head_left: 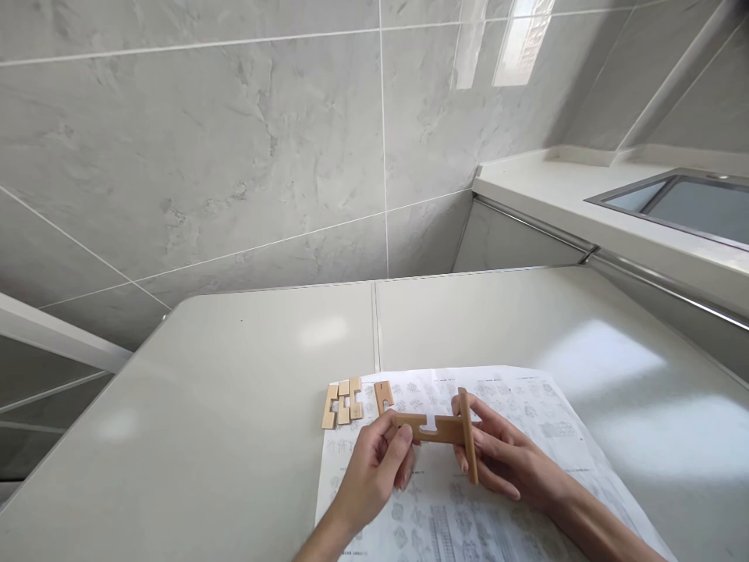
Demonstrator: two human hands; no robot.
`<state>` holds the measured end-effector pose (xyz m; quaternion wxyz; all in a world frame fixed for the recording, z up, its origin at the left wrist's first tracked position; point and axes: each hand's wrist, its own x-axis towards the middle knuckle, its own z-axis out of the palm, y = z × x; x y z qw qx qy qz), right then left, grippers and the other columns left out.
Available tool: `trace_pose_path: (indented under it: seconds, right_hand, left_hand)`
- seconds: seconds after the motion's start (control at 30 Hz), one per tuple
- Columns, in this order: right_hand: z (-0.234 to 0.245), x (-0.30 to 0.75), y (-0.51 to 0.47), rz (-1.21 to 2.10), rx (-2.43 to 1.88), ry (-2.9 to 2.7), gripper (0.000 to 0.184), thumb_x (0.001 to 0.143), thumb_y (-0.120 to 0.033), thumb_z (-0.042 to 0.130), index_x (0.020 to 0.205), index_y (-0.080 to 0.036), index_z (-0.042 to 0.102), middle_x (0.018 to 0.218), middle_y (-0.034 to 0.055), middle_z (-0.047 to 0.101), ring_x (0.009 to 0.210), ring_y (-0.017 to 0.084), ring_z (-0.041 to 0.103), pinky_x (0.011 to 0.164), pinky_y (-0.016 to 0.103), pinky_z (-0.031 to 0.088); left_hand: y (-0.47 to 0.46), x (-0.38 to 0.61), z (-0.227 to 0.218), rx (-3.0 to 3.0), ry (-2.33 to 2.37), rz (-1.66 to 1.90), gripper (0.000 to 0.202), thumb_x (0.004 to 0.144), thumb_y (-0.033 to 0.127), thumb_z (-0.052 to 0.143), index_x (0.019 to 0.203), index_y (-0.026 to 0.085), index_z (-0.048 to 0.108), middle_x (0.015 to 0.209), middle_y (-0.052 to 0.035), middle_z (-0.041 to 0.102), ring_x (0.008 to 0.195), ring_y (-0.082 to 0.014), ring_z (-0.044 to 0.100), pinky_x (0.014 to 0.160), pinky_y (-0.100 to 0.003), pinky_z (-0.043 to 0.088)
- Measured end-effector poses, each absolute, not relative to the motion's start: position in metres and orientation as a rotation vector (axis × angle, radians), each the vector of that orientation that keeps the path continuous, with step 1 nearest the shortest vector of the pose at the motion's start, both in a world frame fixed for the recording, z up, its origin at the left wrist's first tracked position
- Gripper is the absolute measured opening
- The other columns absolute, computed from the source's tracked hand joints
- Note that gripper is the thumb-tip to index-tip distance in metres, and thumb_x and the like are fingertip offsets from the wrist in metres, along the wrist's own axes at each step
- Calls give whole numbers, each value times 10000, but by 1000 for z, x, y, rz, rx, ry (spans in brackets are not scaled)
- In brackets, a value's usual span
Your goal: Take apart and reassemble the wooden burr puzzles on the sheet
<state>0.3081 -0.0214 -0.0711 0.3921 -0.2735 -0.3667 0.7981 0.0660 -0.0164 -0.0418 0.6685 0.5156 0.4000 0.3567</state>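
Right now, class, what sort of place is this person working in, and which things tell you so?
Most likely a home kitchen: a tiled wall, a steel sink sunk in a counter, and a table bearing wooden pieces and a printed sheet.

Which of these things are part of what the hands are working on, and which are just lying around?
In hand: joined wooden pieces, held by left hand and right hand; loose wooden pieces; diagram sheet.
Lying about: sink; counter.
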Motion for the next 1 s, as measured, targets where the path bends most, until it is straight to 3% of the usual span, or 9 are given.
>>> trace_pose_path:
  seconds: [0.23,0.43,0.6,0.7,0.83,1.0]
  right_hand:
    - [-72,310,-19,2004,-776,-951,378,1038,-561,745,1192,-240,619,806,3,774,340,-15,273,402,170,216]
    - [-82,310,-18,2027,-827,-917,446,985,-603,776,1162,-241,587,727,-30,747,283,7,308,337,165,182]
    - [-81,311,-13,1871,-824,-795,342,970,-420,824,924,-234,540,804,-40,733,317,-19,315,366,151,220]
    - [-78,313,-10,1805,-878,-699,288,944,-363,844,999,-238,590,823,-42,712,361,-7,323,393,159,275]
    - [-76,313,-12,1775,-948,-702,344,966,-444,819,1174,-235,643,769,-35,675,410,43,386,414,185,328]
    - [-75,309,-14,1755,-1022,-762,367,962,-521,813,1117,-218,677,710,-24,647,440,68,395,424,195,311]
  left_hand:
    - [-17,67,-41,1170,933,812,520,1051,707,590,930,201,589,545,84,453,507,-105,402,567,-281,362]
    - [-18,66,-45,1165,949,816,522,1052,710,584,897,213,553,538,82,461,499,-102,394,564,-278,362]
    - [-16,66,-46,1099,957,861,538,1031,730,602,877,219,530,556,84,463,496,-94,394,552,-266,371]
    - [-14,66,-45,1056,963,874,554,1008,744,628,854,224,515,563,86,463,488,-89,395,545,-263,379]
    - [-14,66,-44,1049,959,877,552,1008,738,630,847,223,511,564,84,480,484,-87,398,549,-263,386]
    - [-14,66,-43,1043,973,886,531,1036,703,607,827,227,500,574,75,503,492,-93,417,567,-266,400]
